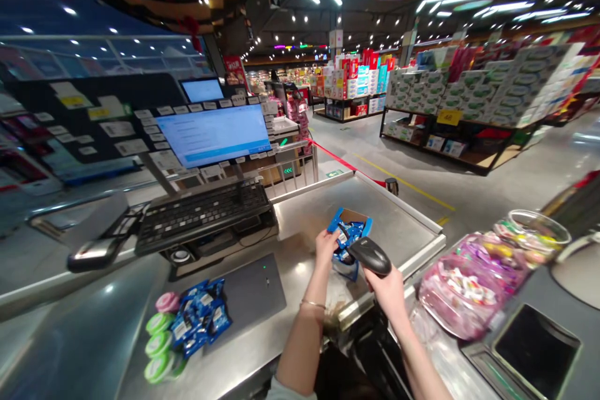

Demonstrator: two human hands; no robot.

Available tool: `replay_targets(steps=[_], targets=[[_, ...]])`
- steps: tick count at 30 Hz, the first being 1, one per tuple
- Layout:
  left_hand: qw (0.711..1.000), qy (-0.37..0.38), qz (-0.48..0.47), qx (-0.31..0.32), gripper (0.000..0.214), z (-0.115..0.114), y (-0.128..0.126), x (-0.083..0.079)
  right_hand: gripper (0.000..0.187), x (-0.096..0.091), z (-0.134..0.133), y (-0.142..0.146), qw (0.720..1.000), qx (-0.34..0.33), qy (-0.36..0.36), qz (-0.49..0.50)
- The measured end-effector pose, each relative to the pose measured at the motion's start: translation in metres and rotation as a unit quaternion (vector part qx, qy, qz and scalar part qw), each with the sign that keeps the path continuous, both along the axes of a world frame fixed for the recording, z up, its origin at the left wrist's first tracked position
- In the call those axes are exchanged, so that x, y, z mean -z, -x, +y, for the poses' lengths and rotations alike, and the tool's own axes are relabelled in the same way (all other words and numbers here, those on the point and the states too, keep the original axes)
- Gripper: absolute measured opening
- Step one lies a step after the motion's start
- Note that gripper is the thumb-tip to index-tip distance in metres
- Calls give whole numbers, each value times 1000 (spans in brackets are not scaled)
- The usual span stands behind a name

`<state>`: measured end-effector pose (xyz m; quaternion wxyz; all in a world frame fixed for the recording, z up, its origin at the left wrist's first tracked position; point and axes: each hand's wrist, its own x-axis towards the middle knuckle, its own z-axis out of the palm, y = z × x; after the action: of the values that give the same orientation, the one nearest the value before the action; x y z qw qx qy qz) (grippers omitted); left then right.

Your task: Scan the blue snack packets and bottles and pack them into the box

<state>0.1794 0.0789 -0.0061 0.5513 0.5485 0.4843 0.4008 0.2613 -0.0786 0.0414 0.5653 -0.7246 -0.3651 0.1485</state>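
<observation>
My right hand [390,287] is wrapped round the handle of a black barcode scanner [370,255]. The scanner's head is over a small open blue box [368,225] that has several shiny blue packets inside. At the box's left side, my left hand [325,247] pinches a blue packet [344,237] with a white label on it. Part of the box and its packets is hidden behind the scanner. Further left on the metal counter lies a pile of blue packets [199,315], beside green-lidded tubs [158,344] and a pink-lidded tub [167,302].
A dark flat pad [257,290] lies between the pile and my left arm. Behind it stand a keyboard [201,215] and a lit monitor [215,134]. Candy tubs [462,290] and a dark-screened device [537,347] are at my right. The counter's raised rim [403,200] bounds the far side.
</observation>
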Motion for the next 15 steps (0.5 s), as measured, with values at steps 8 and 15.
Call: replay_targets(steps=[8, 15], targets=[[920, 129, -333, -162, 24, -35, 93, -8, 32, 11, 0, 42, 989, -114, 77, -60], [891, 112, -389, -206, 19, -58, 140, -2, 29, 12, -3, 89, 963, -193, 117, -147]])
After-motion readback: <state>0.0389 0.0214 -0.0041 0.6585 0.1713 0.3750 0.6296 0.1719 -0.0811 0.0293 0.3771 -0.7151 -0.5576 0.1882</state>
